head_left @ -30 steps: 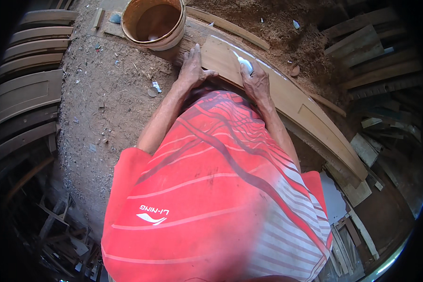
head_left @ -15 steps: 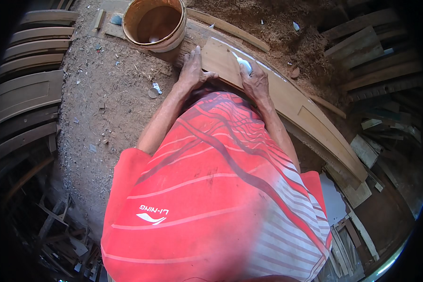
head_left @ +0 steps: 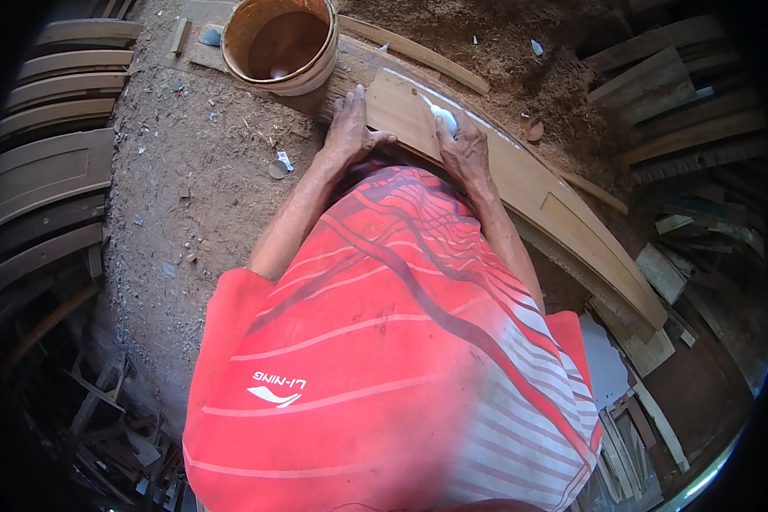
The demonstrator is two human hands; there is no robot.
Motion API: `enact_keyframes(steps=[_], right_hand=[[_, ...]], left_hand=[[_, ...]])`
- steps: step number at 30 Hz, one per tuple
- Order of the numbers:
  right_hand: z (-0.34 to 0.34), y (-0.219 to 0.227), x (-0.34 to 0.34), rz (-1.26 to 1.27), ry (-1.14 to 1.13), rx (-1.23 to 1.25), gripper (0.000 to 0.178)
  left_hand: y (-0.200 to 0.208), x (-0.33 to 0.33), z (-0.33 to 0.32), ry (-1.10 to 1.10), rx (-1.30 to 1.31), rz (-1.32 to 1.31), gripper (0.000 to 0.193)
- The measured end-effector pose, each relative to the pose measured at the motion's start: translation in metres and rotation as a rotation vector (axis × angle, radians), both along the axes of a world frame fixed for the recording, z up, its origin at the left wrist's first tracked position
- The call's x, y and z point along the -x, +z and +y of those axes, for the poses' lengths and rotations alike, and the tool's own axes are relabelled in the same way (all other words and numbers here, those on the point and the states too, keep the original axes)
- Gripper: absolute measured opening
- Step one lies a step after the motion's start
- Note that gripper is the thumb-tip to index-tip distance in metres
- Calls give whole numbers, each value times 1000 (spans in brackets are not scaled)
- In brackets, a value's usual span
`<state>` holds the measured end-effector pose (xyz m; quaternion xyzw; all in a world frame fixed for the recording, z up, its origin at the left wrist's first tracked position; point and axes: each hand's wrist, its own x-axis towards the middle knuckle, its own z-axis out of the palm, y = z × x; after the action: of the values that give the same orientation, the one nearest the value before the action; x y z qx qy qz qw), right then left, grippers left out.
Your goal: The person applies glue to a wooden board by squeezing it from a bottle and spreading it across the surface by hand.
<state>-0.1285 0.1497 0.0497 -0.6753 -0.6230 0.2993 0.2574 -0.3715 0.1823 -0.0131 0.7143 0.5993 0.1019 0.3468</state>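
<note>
bottle [head_left: 440, 114]: one, white, smooth, rounded, with a narrow tapered tip aimed toward eleven o'clock. located near one o'clock, over the panel.

right hand [head_left: 463, 152]: bare, at one o'clock; fingers curled round the bottle, gripping it.

left hand [head_left: 348, 130]: bare, between eleven and twelve o'clock; fingers stretched out at the panel's left end, thumb spread apart along the near edge. how hard it presses cannot be told.

panel [head_left: 512, 175]: wood, tan, flat and smooth, long; runs from twelve o'clock to past three, bent by the lens. a rectangular outline is set into its face toward two o'clock. a thin white streak [head_left: 439, 89] follows its far edge.

table [head_left: 350, 75]: wood, brown, rough-grained, beneath panel and bucket.

bucket [head_left: 322, 70]: round, pale, crusted with brown; at eleven o'clock, just beside the left hand. interior brown, one pale spot low down; contents cannot be told.

strip [head_left: 418, 53]: wood, narrow, beyond the panel at twelve o'clock.

ground [head_left: 205, 162]: gritty, grey-brown, flecked with chips, at ten o'clock; loose shavings [head_left: 529, 81] at one.

boards [head_left: 51, 166]: wood, stacked in rows, nine to ten o'clock; one bears a framed rectangle.

offcuts [head_left: 648, 94]: wood, flat, jumbled, at two o'clock.

shirt [head_left: 358, 358]: cloth, red, pale-striped, centre to six o'clock.
</note>
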Motion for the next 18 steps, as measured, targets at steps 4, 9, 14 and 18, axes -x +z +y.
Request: enact_keyframes(steps=[4,9,14,18], right_hand=[[5,2,3,-19,19,-33,28],[16,9,10,-37,46,-15,28],[20,3,13,-66,114,-87,20],[22,0,15,-26,81,-56,20]], left_hand=[[-9,1,-2,8,-49,-18,130],[-13,0,-2,4,-65,-18,130],[-10,-1,-4,11,-73,-4,128],[-3,-2,-2,17,-49,-15,128]])
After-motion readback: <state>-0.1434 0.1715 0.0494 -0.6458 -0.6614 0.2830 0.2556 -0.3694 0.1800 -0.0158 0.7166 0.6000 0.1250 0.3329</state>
